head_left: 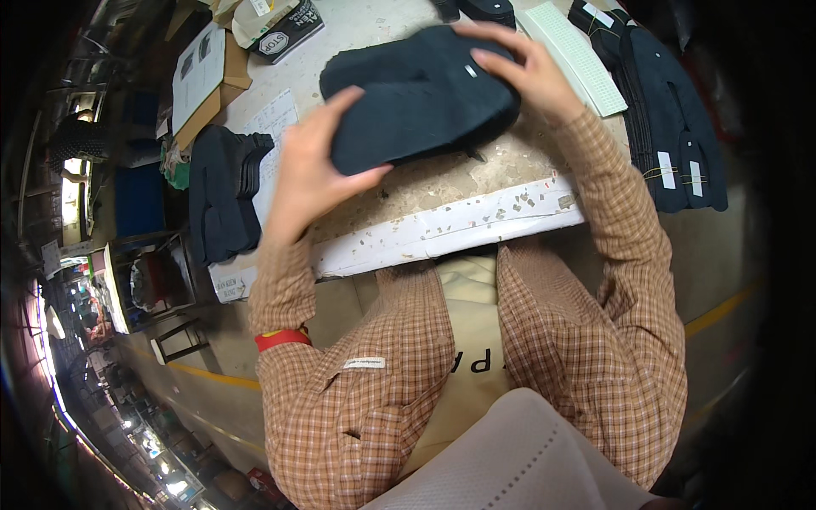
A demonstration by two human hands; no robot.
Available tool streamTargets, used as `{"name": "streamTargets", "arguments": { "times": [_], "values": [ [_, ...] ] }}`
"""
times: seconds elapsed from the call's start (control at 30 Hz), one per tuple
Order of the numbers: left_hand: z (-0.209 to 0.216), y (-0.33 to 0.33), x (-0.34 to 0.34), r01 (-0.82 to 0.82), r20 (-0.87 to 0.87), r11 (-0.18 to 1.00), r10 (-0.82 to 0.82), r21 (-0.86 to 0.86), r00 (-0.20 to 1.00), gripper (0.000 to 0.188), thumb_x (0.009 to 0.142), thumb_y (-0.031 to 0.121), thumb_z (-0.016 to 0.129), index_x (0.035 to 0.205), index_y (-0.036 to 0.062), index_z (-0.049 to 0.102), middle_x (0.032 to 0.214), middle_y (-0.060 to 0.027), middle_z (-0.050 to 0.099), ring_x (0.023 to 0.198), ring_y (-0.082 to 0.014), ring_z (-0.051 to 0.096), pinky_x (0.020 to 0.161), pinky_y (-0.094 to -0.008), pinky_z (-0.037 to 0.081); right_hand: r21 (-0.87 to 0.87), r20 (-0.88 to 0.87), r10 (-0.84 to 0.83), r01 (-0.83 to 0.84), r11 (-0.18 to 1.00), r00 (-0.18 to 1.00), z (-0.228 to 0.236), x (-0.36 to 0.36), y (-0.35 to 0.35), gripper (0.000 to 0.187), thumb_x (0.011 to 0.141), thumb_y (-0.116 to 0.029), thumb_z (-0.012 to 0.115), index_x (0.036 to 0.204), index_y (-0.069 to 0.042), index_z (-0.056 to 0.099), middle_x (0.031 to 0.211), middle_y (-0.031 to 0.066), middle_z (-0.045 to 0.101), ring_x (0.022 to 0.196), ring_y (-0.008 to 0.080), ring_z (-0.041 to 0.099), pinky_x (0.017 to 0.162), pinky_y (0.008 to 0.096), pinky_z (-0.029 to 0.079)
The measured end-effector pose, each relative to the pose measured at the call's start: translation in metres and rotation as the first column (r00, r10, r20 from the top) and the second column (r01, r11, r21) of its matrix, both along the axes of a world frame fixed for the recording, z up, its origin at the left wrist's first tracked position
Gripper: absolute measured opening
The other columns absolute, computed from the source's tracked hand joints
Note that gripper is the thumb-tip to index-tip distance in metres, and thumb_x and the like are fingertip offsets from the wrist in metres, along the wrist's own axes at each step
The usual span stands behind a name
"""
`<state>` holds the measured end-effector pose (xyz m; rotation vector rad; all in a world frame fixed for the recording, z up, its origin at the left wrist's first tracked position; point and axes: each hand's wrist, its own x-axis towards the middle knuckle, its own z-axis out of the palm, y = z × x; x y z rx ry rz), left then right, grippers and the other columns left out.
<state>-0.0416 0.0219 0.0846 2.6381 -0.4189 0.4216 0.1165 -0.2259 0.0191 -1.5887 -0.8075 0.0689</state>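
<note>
Between my two hands is a thick stack of dark navy fabric pieces (416,106), with rounded outlines and a small white label near its right end. My left hand (314,166) grips the stack's left end, fingers along the upper side and thumb at the near edge. At the upper right end, my right hand (535,72) has its fingers over the top; its underside grip is hidden. The stack is held above the worn table top (501,170), tilted slightly. Whether its near edge touches the table I cannot tell.
Another dark fabric stack (223,191) lies at the table's left edge. Long dark tied bundles (671,127) with white tags lie on the right, beside a pale green perforated strip (578,59). A cardboard box (204,76), a black-and-white box (289,34) and paper (276,115) are at the far left.
</note>
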Motion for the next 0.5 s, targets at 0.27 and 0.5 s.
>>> {"name": "streamTargets", "arguments": {
  "times": [0.27, 0.5],
  "values": [
    [-0.050, 0.013, 0.015, 0.034, -0.281, 0.989, 0.008, 0.143, 0.960, 0.077, 0.058, 0.037, 0.082, 0.124, 0.0058, 0.056, 0.108, -0.0126, 0.054, 0.096, -0.0312, 0.056, 0.090, -0.0403, 0.042, -0.129, 0.004, -0.192, 0.191, 0.973, 0.981, -0.050, -0.008, -0.016, 0.048, 0.087, -0.017, 0.066, 0.132, -0.011, 0.052, 0.117, 0.0162, 0.063, 0.104, 0.0227, 0.062, 0.092, 0.0311, 0.048],
    [-0.057, 0.017, 0.010, 0.073, -0.085, 0.968, -0.054, 0.240, 0.995, 0.084, 0.055, 0.041, 0.085, 0.124, 0.0051, 0.054, 0.119, -0.0133, 0.056, 0.110, -0.0321, 0.055, 0.102, -0.0457, 0.035, -0.250, -0.138, -0.407, 0.366, 0.897, 0.903, -0.056, -0.034, -0.036, 0.064, 0.085, -0.030, 0.070, 0.138, -0.003, 0.045, 0.097, 0.0167, 0.063, 0.084, 0.0221, 0.064, 0.077, 0.0300, 0.053]
  ]
}}
